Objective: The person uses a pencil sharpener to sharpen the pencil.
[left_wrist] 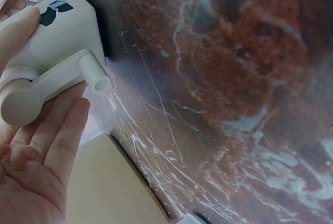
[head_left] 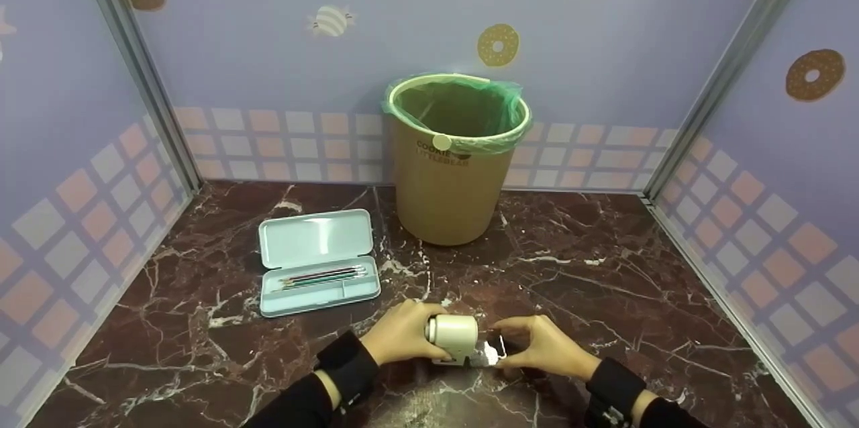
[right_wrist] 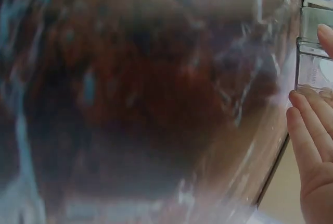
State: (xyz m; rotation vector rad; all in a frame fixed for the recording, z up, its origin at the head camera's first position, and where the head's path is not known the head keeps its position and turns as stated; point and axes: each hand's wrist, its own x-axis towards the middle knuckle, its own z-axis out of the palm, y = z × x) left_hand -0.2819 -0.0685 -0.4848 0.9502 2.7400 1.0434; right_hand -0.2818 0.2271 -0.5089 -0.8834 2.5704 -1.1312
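Note:
Low in the head view, my left hand (head_left: pixel 406 334) grips a cream hand-crank pencil sharpener (head_left: pixel 456 331). Its crank handle (left_wrist: pixel 62 75) points toward the left wrist camera, and a dark-and-blue mark shows on its body. My right hand (head_left: pixel 547 347) pinches a clear plastic drawer (right_wrist: pixel 315 70) between thumb and fingers. That drawer sticks out of the sharpener's far end from the crank; how deep it sits inside is hard to tell. In the right wrist view, only the fingers (right_wrist: pixel 304 130) and part of the drawer show at the right edge.
An open light-blue pencil case (head_left: pixel 315 240) with several pencils (head_left: pixel 325 277) lies to the left. Behind, against the patterned wall, stands a tan bin (head_left: pixel 449 193) with a green liner (head_left: pixel 507 106). Walls (head_left: pixel 758 213) border the dark marbled tabletop (head_left: pixel 604 280) left and right.

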